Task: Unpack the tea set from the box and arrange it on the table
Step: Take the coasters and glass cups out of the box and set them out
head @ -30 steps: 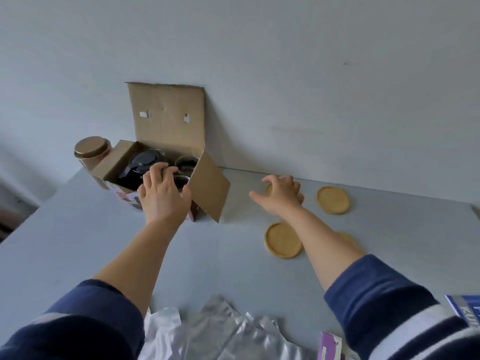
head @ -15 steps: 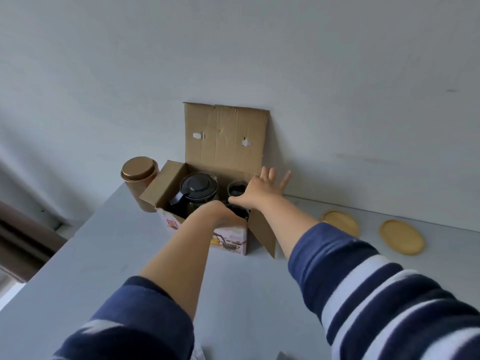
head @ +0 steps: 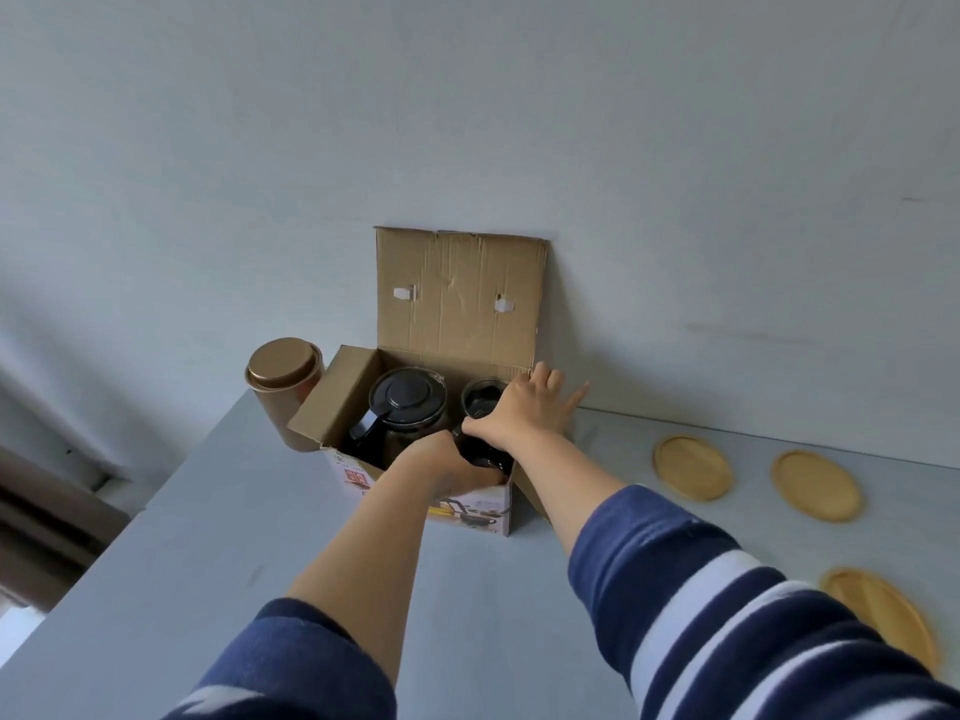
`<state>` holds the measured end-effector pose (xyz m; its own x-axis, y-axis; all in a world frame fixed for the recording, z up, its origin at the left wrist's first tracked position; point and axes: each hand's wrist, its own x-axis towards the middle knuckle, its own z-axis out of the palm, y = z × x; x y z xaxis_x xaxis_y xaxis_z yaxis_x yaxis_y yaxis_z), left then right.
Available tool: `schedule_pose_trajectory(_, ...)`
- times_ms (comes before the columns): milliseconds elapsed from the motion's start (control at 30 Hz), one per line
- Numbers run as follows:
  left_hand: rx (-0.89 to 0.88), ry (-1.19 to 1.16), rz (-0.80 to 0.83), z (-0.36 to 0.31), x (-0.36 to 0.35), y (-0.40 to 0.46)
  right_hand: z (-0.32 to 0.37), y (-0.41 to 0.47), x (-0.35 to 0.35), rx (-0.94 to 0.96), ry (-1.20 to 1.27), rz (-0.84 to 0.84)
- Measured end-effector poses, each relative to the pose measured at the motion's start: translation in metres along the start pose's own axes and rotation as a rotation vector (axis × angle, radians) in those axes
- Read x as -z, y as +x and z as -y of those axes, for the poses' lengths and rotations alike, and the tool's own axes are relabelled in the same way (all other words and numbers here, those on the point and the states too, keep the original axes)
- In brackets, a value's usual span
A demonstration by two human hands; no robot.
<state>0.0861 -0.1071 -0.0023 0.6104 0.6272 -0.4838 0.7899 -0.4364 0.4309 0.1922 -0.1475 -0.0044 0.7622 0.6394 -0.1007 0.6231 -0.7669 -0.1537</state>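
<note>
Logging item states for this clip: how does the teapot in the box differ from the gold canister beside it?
The teapot is dark with a black lid and side handle; the gold canister is tan with a metallic gold lid and no handle. The teapot sits inside the cardboard box, still packed; the canister stands outside it on the table, at the box's left. Both are upright, lidded and untouched by either hand.

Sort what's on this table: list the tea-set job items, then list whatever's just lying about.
Job: cardboard box, black teapot, dark cups, three wooden coasters, left hand, right hand.
Lying about: lidded brown canister.
</note>
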Motion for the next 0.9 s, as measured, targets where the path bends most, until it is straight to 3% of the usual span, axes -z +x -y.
schedule_pose_trajectory(200, 0.027, 0.074, -0.267, -0.002, 0.003, -0.017, -0.003, -0.001, 0.021, -0.028, 0.313, -0.106)
schedule_pose_trajectory(367, -0.078, 0.165, -0.439, -0.023, 0.027, -0.031, -0.031, -0.005, 0.054, -0.091, 0.945, -0.177)
schedule_pose_trajectory(467, -0.152, 0.165, -0.507, -0.046, 0.032, -0.032, -0.066, -0.007, 0.073, -0.167, 1.12, -0.214)
schedule_pose_trajectory(700, -0.343, 0.018, -0.435, -0.121, -0.026, -0.013, -0.182, -0.016, 0.067, -0.276, 1.123, -0.46)
schedule_pose_trajectory(900, -0.356, -0.031, -0.297, -0.163, -0.099, 0.017, -0.28, -0.026, 0.021, -0.461, 0.997, -0.506)
